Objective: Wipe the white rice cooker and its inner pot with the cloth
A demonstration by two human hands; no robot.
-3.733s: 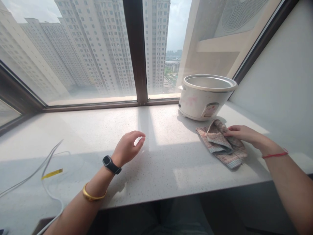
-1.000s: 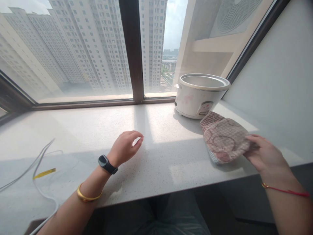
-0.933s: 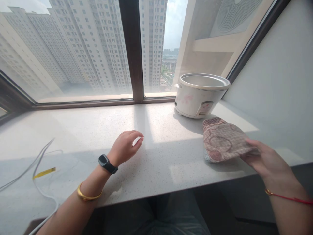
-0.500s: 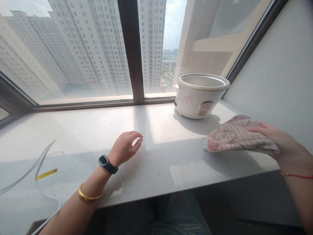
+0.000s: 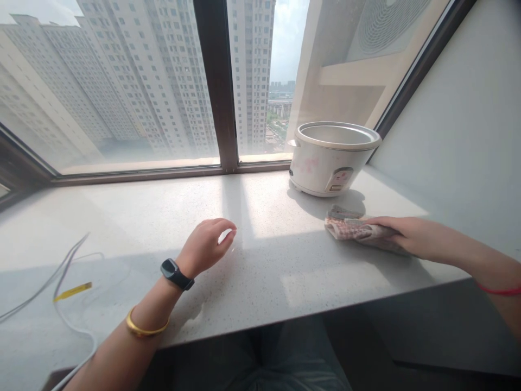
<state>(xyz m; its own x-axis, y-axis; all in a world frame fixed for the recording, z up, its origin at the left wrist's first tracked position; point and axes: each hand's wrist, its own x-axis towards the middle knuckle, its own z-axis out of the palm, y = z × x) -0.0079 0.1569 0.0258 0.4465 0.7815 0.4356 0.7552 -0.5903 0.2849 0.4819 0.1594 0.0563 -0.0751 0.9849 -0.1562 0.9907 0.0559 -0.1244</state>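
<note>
A patterned pinkish-grey cloth [image 5: 354,228] is bunched in my right hand [image 5: 421,236]. My thumb and fingers are closed on its right end, and the cloth lies low over the counter, just in front of the rice cooker [image 5: 321,165]. That cooker is white, lidless and upright near the window, with a small control panel facing me; its inside is mostly hidden. Over the counter's middle, my left hand [image 5: 207,244] holds nothing. Its fingers curl loosely, with a gap between them and the thumb.
The pale speckled counter [image 5: 260,277] ends at a front edge close to my legs. At the left lies a white cable [image 5: 75,326] with a yellow tag [image 5: 73,291]. Behind stands a window with a dark frame [image 5: 222,108]; a white wall [image 5: 459,108] bounds the right.
My right hand has moved left with the cloth and lowered it toward the counter, in front of the rice cooker. The cloth is more crumpled now. My left hand has stayed nearly still.
</note>
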